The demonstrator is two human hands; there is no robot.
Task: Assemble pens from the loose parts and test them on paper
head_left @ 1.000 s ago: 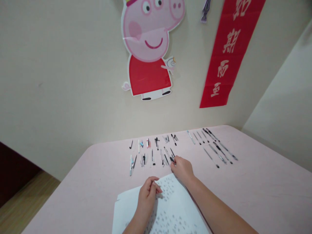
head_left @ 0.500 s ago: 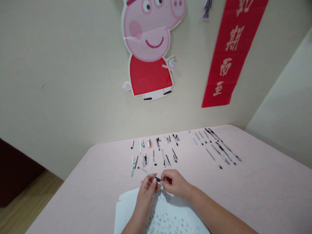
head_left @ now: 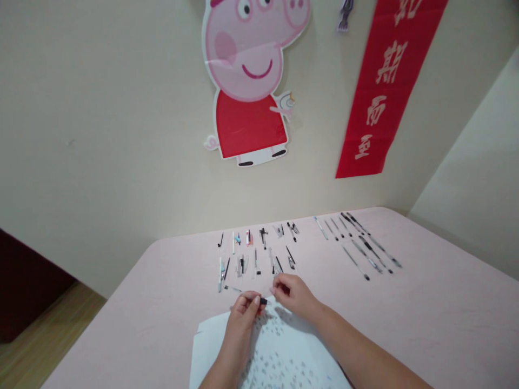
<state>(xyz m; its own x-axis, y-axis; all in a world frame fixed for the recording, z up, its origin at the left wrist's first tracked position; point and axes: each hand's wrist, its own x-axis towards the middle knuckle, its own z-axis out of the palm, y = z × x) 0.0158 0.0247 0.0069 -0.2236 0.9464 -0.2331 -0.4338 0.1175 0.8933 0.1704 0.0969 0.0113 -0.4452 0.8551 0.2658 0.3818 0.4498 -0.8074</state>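
Note:
My left hand (head_left: 246, 310) is closed around a pen (head_left: 263, 301). Its black grip end points right past my fingertips, and its clear, dark-ended rear sticks out to the left. A short way off to the right, my right hand (head_left: 292, 292) is pinched, thumb against fingers, apart from the pen. Anything in that pinch is too small to make out. Below both hands lies white paper (head_left: 214, 335) scattered with many small dark specks, too blurred to tell whether they are loose bits or marks.
Small groups of pen parts (head_left: 256, 262) lie in two rows beyond my hands on the pink table (head_left: 425, 302). Several longer pens (head_left: 368, 254) are laid out at the back right. The wall behind bears a pig cutout (head_left: 251, 124) and a red banner (head_left: 377, 108).
My right hand has come off the pen's black end and moved slightly up and right. The pen, in my left hand, has shifted; its rear end now sits lower and further left.

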